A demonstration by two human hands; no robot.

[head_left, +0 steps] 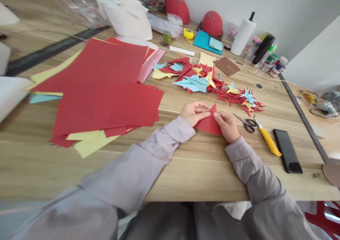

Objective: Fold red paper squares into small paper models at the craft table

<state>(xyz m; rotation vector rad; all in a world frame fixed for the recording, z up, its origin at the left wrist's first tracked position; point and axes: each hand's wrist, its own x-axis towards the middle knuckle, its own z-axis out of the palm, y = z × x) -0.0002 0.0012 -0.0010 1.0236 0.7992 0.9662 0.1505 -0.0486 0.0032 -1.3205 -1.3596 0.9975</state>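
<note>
- The left hand [191,113] pinches the left side of a folded piece of red paper [208,126], its thumb on the near face and its forefinger at the fold; the other fingers spread loosely beyond it.
- The right hand [227,125] grips the right side of the same piece, thumb laid on the near face and fingers curled; the two thumbs nearly meet.
- The red paper sits between both hands, over the table [202,176] near its front edge; its sharp tip points away from the body, leaning slightly right, and the wider part faces the body; the long axis, as far as the fingers let it show, runs from body to far side.
- Just right of the right hand lie scissors [245,122], blades toward the upper left; next to them a yellow cutter [268,140], blade end away from the body, then a black phone [287,150].
- Beyond the hands spreads a heap of folded paper pieces [192,83], red, blue and yellow.
- To the left lies a broad stack of sheets [106,87], red on top, with yellow edges showing; behind it stands a white container [127,18].
</note>
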